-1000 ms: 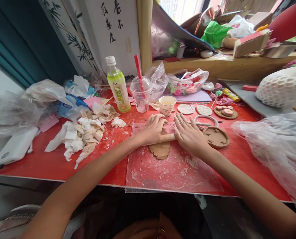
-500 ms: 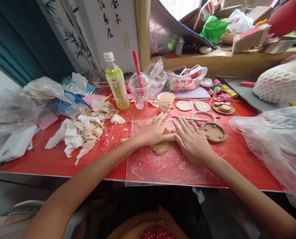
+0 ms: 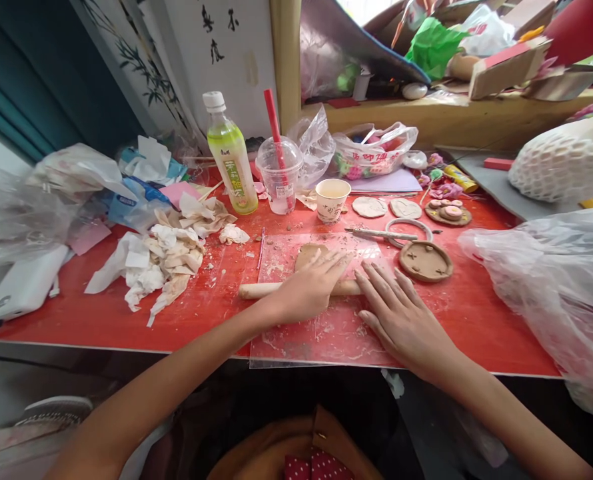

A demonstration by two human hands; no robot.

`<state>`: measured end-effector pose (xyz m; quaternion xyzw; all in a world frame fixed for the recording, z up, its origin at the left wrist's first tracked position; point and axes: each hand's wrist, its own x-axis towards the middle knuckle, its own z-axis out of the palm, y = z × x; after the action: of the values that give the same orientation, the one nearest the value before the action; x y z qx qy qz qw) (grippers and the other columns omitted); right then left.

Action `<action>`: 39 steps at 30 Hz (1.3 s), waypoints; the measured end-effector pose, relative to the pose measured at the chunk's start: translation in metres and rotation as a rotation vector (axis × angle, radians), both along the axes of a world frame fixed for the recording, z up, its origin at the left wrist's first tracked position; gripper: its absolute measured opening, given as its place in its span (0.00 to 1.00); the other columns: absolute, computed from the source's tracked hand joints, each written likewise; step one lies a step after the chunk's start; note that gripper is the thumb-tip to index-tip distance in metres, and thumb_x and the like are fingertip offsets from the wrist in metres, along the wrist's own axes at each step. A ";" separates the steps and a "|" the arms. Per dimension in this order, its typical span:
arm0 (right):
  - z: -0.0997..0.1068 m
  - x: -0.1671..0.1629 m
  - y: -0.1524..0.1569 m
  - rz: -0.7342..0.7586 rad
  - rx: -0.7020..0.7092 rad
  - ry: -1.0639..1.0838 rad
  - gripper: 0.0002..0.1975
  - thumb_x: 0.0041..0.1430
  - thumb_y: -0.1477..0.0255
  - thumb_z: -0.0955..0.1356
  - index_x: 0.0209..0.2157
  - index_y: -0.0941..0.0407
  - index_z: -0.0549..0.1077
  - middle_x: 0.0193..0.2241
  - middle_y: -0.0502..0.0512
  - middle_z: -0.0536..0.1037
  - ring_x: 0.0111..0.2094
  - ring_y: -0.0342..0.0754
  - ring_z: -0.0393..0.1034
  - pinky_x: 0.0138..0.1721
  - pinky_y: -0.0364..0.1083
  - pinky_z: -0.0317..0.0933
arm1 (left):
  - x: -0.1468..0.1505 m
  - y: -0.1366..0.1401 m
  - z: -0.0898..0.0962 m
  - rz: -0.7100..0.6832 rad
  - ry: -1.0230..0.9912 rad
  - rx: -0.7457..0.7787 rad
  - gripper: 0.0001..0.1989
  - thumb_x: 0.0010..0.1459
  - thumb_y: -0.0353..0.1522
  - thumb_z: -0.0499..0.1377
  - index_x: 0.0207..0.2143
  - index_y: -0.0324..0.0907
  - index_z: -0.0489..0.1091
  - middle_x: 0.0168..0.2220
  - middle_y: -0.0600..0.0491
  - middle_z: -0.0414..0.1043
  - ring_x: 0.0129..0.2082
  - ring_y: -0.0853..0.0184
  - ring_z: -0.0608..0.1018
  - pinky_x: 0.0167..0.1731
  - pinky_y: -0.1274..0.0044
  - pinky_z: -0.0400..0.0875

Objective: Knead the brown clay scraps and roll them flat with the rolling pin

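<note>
A pale wooden rolling pin (image 3: 261,291) lies crosswise over a brown clay slab (image 3: 307,256) on a clear plastic sheet (image 3: 296,347). My left hand (image 3: 312,285) rests flat on the pin's middle, its fingers stretched out. On the pin's right end lies my right hand (image 3: 395,308), palm down with fingers extended. The slab's far edge shows beyond the pin; my left hand hides part of it. Just past my right hand sits a round clay dish (image 3: 425,261) with small bits of clay inside. A thin tool (image 3: 381,233) lies across a ring (image 3: 409,227) behind it.
Crumpled tissues (image 3: 169,260) lie at the left. A green drink bottle (image 3: 230,160), a plastic cup with a red straw (image 3: 279,177) and a paper cup (image 3: 332,200) stand behind the sheet. White clay pieces (image 3: 369,207) are nearby. A plastic bag (image 3: 536,273) covers the right side.
Both hands have come nearer to my body, and the rolling pin has rolled with them. More of the clay slab's far part now shows beyond the pin. The view has shifted slightly.
</note>
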<state>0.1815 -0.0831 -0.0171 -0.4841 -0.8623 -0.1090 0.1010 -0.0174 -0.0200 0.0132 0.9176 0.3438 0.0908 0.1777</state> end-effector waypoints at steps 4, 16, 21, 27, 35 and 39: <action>0.013 0.016 -0.026 0.086 -0.116 -0.003 0.31 0.66 0.63 0.53 0.65 0.58 0.36 0.64 0.57 0.48 0.64 0.50 0.38 0.62 0.57 0.43 | -0.009 -0.016 0.013 -0.074 -0.122 -0.055 0.34 0.53 0.20 0.42 0.63 0.38 0.41 0.65 0.46 0.43 0.65 0.69 0.46 0.62 0.68 0.51; 0.009 -0.028 0.075 -0.164 0.062 0.095 0.36 0.64 0.56 0.47 0.63 0.63 0.26 0.65 0.63 0.36 0.65 0.50 0.27 0.63 0.56 0.31 | -0.012 0.045 -0.005 0.339 -0.012 0.888 0.17 0.63 0.26 0.43 0.53 0.34 0.59 0.54 0.40 0.63 0.59 0.56 0.60 0.58 0.63 0.54; 0.009 -0.031 0.129 -0.298 0.135 0.160 0.37 0.65 0.57 0.48 0.60 0.64 0.17 0.64 0.62 0.27 0.64 0.53 0.21 0.62 0.60 0.26 | -0.007 0.095 0.008 0.429 0.042 0.865 0.17 0.63 0.26 0.38 0.40 0.34 0.66 0.37 0.41 0.69 0.43 0.55 0.70 0.42 0.63 0.63; 0.012 -0.028 0.092 -0.182 0.068 0.110 0.35 0.65 0.59 0.47 0.60 0.59 0.16 0.65 0.59 0.35 0.65 0.51 0.27 0.63 0.60 0.28 | -0.012 0.066 0.002 0.562 -0.088 0.616 0.11 0.60 0.26 0.44 0.40 0.38 0.64 0.39 0.45 0.68 0.43 0.56 0.66 0.44 0.64 0.60; 0.008 -0.009 -0.016 0.015 -0.049 -0.001 0.39 0.64 0.56 0.52 0.63 0.63 0.26 0.64 0.63 0.44 0.65 0.51 0.33 0.63 0.58 0.33 | -0.015 -0.025 -0.009 0.457 0.053 0.415 0.13 0.63 0.31 0.44 0.47 0.40 0.61 0.42 0.47 0.65 0.41 0.60 0.65 0.42 0.67 0.63; 0.011 -0.011 0.006 0.022 -0.013 -0.007 0.39 0.63 0.54 0.50 0.63 0.62 0.25 0.64 0.63 0.43 0.65 0.51 0.32 0.63 0.59 0.32 | -0.011 -0.010 -0.008 0.490 0.076 0.490 0.14 0.63 0.30 0.43 0.48 0.37 0.60 0.42 0.44 0.65 0.43 0.58 0.65 0.44 0.65 0.62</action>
<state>0.1709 -0.0766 -0.0063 -0.4747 -0.8687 -0.1040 0.0958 -0.0289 -0.0297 0.0056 0.8259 0.5283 0.1762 -0.0879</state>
